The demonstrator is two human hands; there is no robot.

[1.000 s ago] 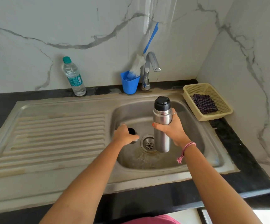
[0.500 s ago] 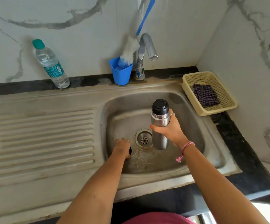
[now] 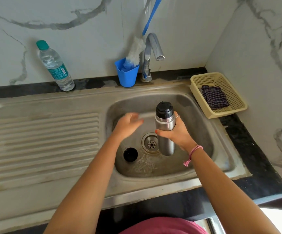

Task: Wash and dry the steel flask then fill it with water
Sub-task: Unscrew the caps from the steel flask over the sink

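Your right hand (image 3: pixel 175 134) grips the steel flask (image 3: pixel 164 127) upright over the sink (image 3: pixel 221 149).
Left hand (image 3: pixel 127 124) blurred, fingers loose, holding nothing; black cap (image 3: pixel 130 154) lies in the basin; cloth (image 3: pixel 214 97) in basket (image 3: pixel 238 105).

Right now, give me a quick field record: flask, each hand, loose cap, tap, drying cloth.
flask: upright over the sink, black stopper on
right hand: grips flask mid-body
left hand: free, fingers relaxed, blurred, beside flask
cap: black, lying in the sink left of the drain
tap: no water running
cloth: checked, in the basket at right
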